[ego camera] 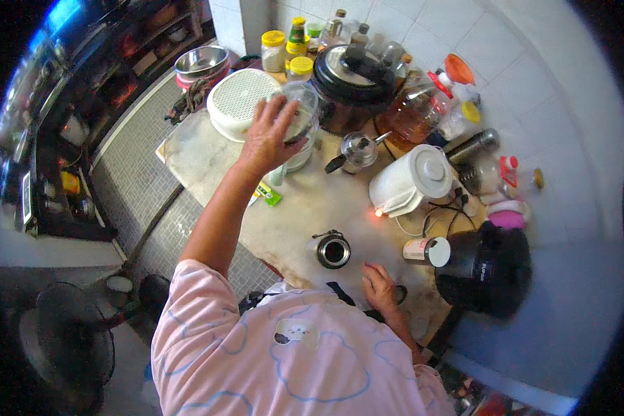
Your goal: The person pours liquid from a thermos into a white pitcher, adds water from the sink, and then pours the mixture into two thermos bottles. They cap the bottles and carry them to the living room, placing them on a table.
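My left hand (271, 134), fingers spread, reaches over the near side of a clear-lidded container with a pale green handle (301, 117); whether the fingertips touch the lid I cannot tell. Beside it lies an upturned white perforated basket (245, 99). My right hand (380, 287) rests low by the table's near edge, its fingers loosely curled, with nothing visible in it. Between the hands and nearer the right one stands an uncapped metal flask (334, 251) with a dark interior. A green packet (269, 194) lies below my left forearm's far side.
A white electric kettle (413, 179) with a lit orange lamp, a small glass teapot (359, 151), a labelled jar (426, 251) and a black appliance (483, 270) stand to the right. A large pressure cooker (351, 83), yellow-lidded jars (273, 51) and several bottles line the wall.
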The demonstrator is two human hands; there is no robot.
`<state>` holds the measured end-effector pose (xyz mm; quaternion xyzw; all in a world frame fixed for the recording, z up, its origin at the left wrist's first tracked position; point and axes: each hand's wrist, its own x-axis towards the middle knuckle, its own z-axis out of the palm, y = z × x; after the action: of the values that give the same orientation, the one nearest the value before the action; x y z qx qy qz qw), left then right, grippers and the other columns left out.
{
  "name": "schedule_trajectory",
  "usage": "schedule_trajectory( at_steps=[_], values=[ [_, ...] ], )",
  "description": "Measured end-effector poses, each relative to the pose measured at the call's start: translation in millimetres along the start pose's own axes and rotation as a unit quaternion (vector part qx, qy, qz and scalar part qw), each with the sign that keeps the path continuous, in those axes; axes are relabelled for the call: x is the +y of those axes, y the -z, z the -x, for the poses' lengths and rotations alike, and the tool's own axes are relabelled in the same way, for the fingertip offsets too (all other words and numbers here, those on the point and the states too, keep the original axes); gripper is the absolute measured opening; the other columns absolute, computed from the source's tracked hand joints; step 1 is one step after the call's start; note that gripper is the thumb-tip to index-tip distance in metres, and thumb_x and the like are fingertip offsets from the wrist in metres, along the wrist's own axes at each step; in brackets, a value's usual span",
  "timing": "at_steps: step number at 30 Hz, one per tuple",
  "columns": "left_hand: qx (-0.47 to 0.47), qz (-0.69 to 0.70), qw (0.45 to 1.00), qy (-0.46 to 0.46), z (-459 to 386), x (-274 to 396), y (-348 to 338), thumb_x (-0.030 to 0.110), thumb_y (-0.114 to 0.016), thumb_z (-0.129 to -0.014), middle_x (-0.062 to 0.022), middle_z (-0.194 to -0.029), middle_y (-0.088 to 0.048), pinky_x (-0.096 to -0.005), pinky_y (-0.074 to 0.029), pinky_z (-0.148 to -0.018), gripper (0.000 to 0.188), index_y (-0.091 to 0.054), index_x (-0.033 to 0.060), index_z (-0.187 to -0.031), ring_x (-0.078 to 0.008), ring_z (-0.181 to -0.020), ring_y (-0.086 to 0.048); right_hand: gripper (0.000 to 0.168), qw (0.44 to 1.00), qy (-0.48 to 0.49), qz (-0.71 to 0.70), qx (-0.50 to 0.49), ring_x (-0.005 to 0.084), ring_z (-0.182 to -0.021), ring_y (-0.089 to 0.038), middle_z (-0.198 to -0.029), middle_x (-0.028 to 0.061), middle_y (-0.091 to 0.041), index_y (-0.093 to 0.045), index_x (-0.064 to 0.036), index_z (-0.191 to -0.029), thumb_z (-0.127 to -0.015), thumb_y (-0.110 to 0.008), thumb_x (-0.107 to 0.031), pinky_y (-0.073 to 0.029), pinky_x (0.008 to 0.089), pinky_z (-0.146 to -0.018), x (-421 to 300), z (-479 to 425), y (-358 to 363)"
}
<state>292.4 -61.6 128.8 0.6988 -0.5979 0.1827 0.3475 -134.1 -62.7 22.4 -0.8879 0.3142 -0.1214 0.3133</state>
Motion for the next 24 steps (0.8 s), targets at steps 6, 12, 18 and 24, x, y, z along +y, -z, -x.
schedule_trajectory(
  at_steps=[6,12,18,24],
  values=[
    [-0.14,-0.051,0.989,-0.003,7.4,-20.1,-47.7,0.031,-0.08,-0.065,-0.023,-0.132,-0.039,-0.0485,-0.036,-0.103,0.08,-0.046,0.0021,-0.132,-0.0456,-0.122,-0.036,0.025,0.994,-0.014,-0.013,0.104,0.0318,-0.092,-0.063,-0.109,0.0152,-0.062,-0.063,-0.004,-0.105,-0.08,-0.062,-0.005,-0.052,0.0363,-0.078,9.1,26.5,1.0],
    [-0.159,-0.105,0.981,-0.028,18.5,-24.4,-48.4,0.042,-0.072,-0.074,-0.0232,-0.137,-0.037,-0.0488,-0.033,-0.105,0.076,-0.045,0.0016,-0.133,-0.046,-0.124,-0.035,0.024,0.992,-0.083,-0.01,0.093,0.0307,-0.09,-0.064,-0.106,0.0152,-0.063,-0.064,-0.004,-0.103,-0.079,-0.062,-0.005,-0.052,0.0357,-0.077,25.6,58.7,-6.3],
    [-0.155,-0.113,0.98,-0.051,10.9,-22.2,-47.0,0.038,-0.066,-0.08,-0.0227,-0.13,-0.042,-0.0483,-0.036,-0.103,0.062,-0.049,0.0016,-0.128,-0.0448,-0.122,-0.038,0.023,0.99,-0.048,0.014,0.132,0.0339,-0.091,-0.062,-0.104,0.0168,-0.062,-0.064,-0.003,-0.101,-0.079,-0.063,-0.005,-0.052,0.0368,-0.077,24.4,67.6,-20.0],
    [-0.157,-0.129,0.977,-0.066,17.4,-25.8,-51.6,0.038,-0.067,-0.079,-0.0214,-0.134,-0.039,-0.048,-0.035,-0.104,0.065,-0.048,0.0,-0.128,-0.0437,-0.125,-0.037,0.023,0.989,-0.049,0.017,0.139,0.0339,-0.091,-0.062,-0.104,0.0164,-0.063,-0.064,-0.004,-0.102,-0.078,-0.063,-0.005,-0.052,0.0371,-0.077,23.6,68.0,-26.1]
  ],
)
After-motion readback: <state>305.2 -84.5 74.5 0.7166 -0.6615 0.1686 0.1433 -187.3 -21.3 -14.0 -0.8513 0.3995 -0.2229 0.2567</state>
